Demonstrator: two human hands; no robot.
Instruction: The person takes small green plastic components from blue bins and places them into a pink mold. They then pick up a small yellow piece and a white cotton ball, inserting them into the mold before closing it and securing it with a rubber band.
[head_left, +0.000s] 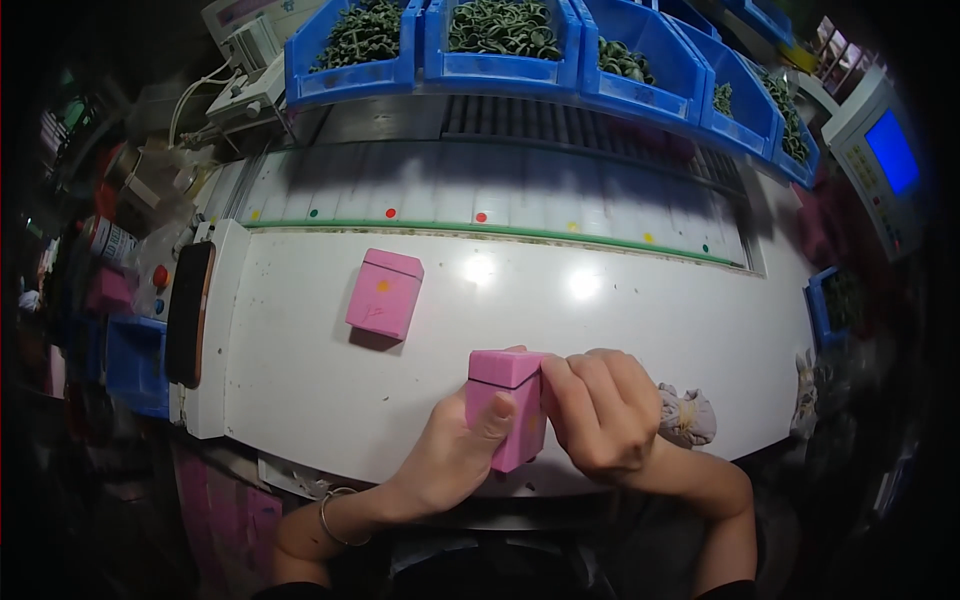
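Note:
Near the front edge of the white table, my left hand (447, 455) is wrapped round a pink box (520, 425), its thumb across the front face. The box is held tilted, and a dark seam runs below its lid. My right hand (603, 410) is closed, with curled fingers against the box's right edge by the lid; its fingertips are partly hidden. A second pink box (387, 296) with a small yellow spot lies on the table, farther off to the left, apart from both hands.
Blue bins (505, 68) with small dark green pieces line the far side, above a pale panel (400, 190) with coloured dots. A dark phone-like slab (192, 313) stands at the left edge. A grey cloth bundle (688, 416) sits beside my right wrist. A blue-screened device (890, 150) is at the right.

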